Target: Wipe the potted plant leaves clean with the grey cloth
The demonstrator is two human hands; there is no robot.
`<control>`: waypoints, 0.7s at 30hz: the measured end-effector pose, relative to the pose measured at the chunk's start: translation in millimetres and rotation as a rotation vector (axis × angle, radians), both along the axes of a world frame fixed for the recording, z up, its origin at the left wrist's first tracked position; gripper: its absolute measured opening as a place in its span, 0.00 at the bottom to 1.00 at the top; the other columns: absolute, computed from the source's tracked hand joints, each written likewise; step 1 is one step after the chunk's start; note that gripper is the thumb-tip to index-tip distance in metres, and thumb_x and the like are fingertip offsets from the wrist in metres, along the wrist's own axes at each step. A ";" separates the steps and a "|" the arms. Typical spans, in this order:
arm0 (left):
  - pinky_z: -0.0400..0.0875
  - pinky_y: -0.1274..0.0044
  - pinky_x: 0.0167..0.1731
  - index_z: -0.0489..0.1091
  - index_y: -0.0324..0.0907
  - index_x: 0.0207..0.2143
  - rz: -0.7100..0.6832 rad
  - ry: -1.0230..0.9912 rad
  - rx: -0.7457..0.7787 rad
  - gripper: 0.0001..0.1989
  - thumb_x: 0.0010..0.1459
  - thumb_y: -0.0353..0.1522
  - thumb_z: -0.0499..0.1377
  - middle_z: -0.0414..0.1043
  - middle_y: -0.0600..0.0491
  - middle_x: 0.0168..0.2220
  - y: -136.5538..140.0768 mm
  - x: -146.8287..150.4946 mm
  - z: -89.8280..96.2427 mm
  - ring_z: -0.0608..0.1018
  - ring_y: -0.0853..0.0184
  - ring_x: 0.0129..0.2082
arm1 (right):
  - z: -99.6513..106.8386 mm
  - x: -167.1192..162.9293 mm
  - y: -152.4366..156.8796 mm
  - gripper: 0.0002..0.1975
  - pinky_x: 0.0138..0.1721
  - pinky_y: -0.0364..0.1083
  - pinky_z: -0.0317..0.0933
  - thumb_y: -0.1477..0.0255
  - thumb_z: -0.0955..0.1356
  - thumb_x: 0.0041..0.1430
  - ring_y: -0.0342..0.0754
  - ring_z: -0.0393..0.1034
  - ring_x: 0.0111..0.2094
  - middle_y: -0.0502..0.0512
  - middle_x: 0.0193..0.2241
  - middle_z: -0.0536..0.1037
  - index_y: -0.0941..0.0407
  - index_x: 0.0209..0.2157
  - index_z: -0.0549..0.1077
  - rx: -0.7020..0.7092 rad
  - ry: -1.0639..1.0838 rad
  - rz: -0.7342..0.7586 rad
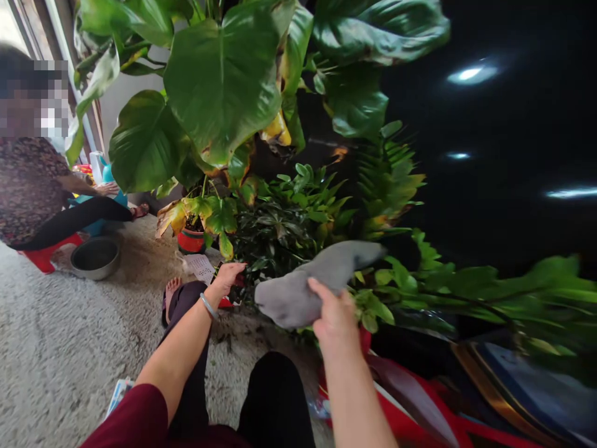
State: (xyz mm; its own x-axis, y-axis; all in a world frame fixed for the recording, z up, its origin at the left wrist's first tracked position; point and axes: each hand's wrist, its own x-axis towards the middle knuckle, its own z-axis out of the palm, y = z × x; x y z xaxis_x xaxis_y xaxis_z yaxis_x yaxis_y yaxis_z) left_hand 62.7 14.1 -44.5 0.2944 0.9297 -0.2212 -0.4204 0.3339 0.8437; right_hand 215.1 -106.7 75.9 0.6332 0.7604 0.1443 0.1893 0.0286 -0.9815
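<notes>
A grey cloth [298,292] is bunched in my right hand [336,314], with the thumb on top and loose ends spreading left and upper right. It hangs in front of the green potted plants. My left hand [226,280], with a bangle at the wrist, reaches to the edge of a dark-leaved plant [273,233]. Its fingers look pinched together, and what they hold, if anything, is hidden. A large-leaved plant [221,87] rises above both hands, partly yellow at its lower leaves.
A red pot [190,241] stands beyond my left hand. At the far left a person [32,186] sits on a red stool [49,252] beside a grey basin [96,256]. Red bags or boxes [410,404] lie at lower right. A glossy black surface [504,137] backs the plants.
</notes>
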 end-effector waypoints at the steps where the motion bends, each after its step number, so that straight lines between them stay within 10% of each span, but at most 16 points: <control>1: 0.63 0.78 0.23 0.74 0.39 0.24 0.029 0.013 -0.013 0.11 0.47 0.38 0.67 0.69 0.54 0.21 1.0 0.1 -0.4 0.68 0.70 0.21 | -11.3 -7.7 -3.2 0.16 0.39 0.61 0.71 0.58 0.71 0.44 0.63 0.78 0.37 0.56 0.31 0.82 0.50 0.36 0.72 -0.092 0.090 0.061; 4: 0.61 0.78 0.23 0.72 0.39 0.23 0.102 0.046 -0.045 0.12 0.46 0.38 0.67 0.66 0.56 0.19 5.5 -1.3 -1.8 0.66 0.71 0.20 | -29.4 -37.7 -32.3 0.10 0.34 0.61 0.72 0.60 0.74 0.41 0.65 0.78 0.31 0.55 0.25 0.81 0.46 0.28 0.74 -0.261 0.309 0.218; 7: 0.60 0.79 0.22 0.71 0.39 0.22 0.094 0.039 -0.026 0.14 0.45 0.40 0.68 0.64 0.57 0.18 7.8 -5.0 -1.6 0.65 0.72 0.19 | -4.7 -53.3 -56.1 0.13 0.35 0.58 0.72 0.61 0.75 0.40 0.63 0.78 0.32 0.54 0.29 0.82 0.45 0.32 0.77 -0.211 0.341 0.260; 13: 0.61 0.80 0.22 0.77 0.37 0.31 0.060 -0.021 -0.008 0.13 0.43 0.36 0.68 0.71 0.54 0.23 5.0 -3.8 -3.3 0.67 0.73 0.20 | 50.4 -40.6 -1.7 0.26 0.38 0.50 0.68 0.62 0.75 0.40 0.54 0.75 0.36 0.54 0.35 0.80 0.54 0.44 0.74 0.112 -0.029 0.133; 21: 0.62 0.80 0.22 0.73 0.38 0.36 0.225 -0.029 -0.018 0.17 0.41 0.34 0.69 0.70 0.55 0.23 12.4 1.2 -9.7 0.67 0.73 0.20 | 26.8 -49.2 -39.1 0.23 0.42 0.51 0.68 0.63 0.72 0.43 0.57 0.76 0.40 0.56 0.38 0.82 0.55 0.43 0.77 -0.263 -0.258 0.505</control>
